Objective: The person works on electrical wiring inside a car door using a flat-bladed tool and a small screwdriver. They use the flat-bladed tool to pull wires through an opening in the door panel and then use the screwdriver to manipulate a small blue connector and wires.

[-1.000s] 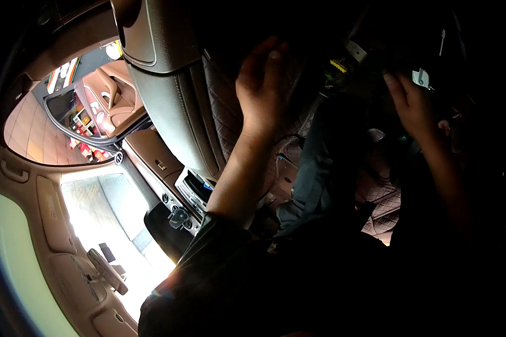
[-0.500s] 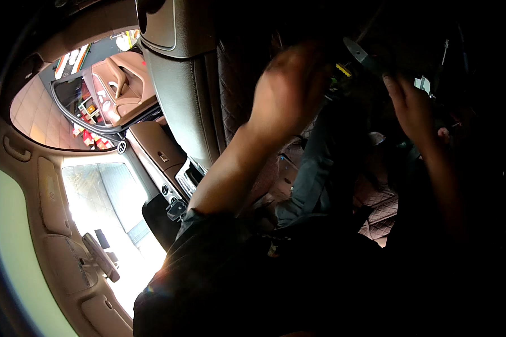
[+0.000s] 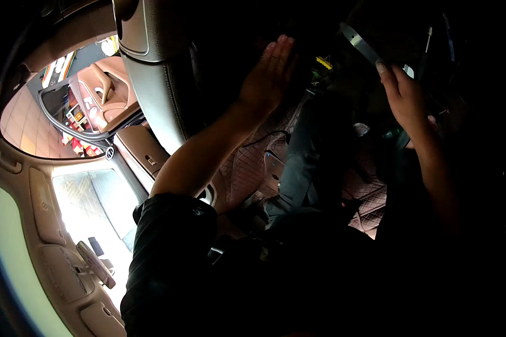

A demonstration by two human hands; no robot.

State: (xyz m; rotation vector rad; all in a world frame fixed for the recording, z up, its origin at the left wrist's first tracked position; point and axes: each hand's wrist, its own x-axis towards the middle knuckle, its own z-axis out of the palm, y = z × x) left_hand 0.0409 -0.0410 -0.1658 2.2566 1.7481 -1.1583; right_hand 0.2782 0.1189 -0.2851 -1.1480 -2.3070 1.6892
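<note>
My left hand reaches toward the dark area beside the grey-and-brown leather seat, its fingers stretched out and lying nearly flat; whether they touch the surface there is too dark to tell. My right hand grips a flat, shiny metal strip that slants up and to the left. Between my hands, in deep shadow, is a small yellow plastic piece. Behind my right hand a small pale object shows, and a thin rod stands out beyond it. Much of the surrounding area is too dark to make out.
I am inside a car, my leg among quilted floor mats. At left are the console, rear-view mirror, windscreen and an opening showing another brown door panel and shelved items outside.
My right hand has taken hold of the metal strip and lifted it up-left. My left hand has gone from loosely curled, then blurred, to flatter, straighter fingers. The view has shifted slightly.
</note>
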